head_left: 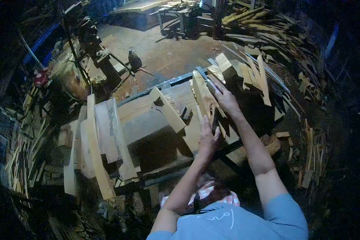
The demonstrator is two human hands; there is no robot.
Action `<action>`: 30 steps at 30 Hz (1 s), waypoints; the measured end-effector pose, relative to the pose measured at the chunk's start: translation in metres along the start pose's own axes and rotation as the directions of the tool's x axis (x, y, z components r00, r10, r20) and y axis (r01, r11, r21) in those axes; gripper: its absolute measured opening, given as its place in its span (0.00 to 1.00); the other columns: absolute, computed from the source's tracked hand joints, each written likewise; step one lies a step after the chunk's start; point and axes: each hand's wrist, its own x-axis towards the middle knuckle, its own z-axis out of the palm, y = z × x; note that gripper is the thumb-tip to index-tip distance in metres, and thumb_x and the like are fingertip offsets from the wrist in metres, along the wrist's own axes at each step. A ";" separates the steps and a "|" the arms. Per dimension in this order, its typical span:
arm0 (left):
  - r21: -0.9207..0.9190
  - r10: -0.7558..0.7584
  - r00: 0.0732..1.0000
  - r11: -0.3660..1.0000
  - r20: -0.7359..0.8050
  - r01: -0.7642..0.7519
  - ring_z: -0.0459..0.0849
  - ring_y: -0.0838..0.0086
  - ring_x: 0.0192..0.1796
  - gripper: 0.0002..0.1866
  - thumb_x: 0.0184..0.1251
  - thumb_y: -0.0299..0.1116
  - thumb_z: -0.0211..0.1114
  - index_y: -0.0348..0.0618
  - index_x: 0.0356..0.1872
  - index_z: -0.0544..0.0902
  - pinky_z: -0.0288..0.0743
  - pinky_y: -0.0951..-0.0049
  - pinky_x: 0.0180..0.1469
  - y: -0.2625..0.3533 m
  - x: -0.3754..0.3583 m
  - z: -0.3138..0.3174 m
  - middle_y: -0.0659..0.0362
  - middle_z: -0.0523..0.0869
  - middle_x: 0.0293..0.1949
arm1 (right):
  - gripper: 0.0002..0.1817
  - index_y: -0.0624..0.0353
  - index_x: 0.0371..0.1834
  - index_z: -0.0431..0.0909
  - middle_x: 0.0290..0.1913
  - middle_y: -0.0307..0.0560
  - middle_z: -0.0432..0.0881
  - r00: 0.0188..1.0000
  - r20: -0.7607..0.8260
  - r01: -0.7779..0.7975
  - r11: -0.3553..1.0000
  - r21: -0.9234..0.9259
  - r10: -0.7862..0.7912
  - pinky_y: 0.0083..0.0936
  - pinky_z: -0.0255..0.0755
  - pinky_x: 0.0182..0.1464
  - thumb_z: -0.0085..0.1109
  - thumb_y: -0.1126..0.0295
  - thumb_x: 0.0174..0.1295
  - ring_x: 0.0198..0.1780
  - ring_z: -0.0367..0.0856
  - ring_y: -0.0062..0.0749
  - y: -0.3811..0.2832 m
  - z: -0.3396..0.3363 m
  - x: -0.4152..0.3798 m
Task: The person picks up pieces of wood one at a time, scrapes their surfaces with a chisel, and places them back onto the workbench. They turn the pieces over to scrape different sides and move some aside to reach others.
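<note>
A pale wooden board (pixel 202 93) stands slanting over the right part of the workbench, pointing away from me. My left hand (pixel 208 138) is closed at its near end, with the fingers pointing up along the wood. Farther up, my right hand (pixel 227 100) grips a narrow dark strip (pixel 207 79) that runs along the board's right side. The strip's exact kind I cannot tell. Left of my hands, a flat wooden piece with a notch (pixel 167 109) leans on the bench, beside a small stack of ridged wood pieces (pixel 177 105).
Several long planks (pixel 95 148) lie across the left end of the workbench (pixel 148 132). Wood blocks (pixel 225 64) and offcuts (pixel 263 78) sit at its far right. Scrap heaps (pixel 260 30) line the floor, and a small table (pixel 180 16) stands at the back.
</note>
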 end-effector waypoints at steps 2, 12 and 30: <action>0.006 0.033 0.998 0.999 -0.057 -0.033 0.59 0.47 0.65 0.35 0.61 0.37 0.57 0.26 0.64 0.54 0.54 0.61 0.67 0.001 0.002 0.004 0.35 0.60 0.62 | 0.23 0.50 0.62 0.67 0.24 0.40 0.76 0.997 0.058 -0.065 0.962 0.266 0.051 0.20 0.68 0.21 0.46 0.58 0.63 0.21 0.73 0.20 0.008 -0.008 0.002; 0.426 0.154 0.988 0.895 -0.018 -0.131 0.64 0.39 0.60 0.46 0.44 0.46 0.69 0.33 0.63 0.58 0.62 0.47 0.60 0.031 0.059 0.086 0.42 0.60 0.64 | 0.23 0.49 0.64 0.63 0.20 0.32 0.65 0.984 -0.011 -0.149 0.857 0.494 0.178 0.10 0.56 0.16 0.43 0.61 0.66 0.18 0.60 0.11 0.006 -0.112 -0.130; 0.200 0.204 0.977 0.957 0.054 -0.211 0.68 0.49 0.59 0.40 0.49 0.53 0.66 0.35 0.58 0.64 0.62 0.54 0.58 -0.019 -0.034 -0.042 0.42 0.71 0.56 | 0.25 0.52 0.65 0.61 0.38 0.35 0.77 0.995 0.062 0.036 0.887 0.460 -0.073 0.11 0.55 0.17 0.47 0.60 0.65 0.17 0.60 0.10 0.058 -0.068 -0.172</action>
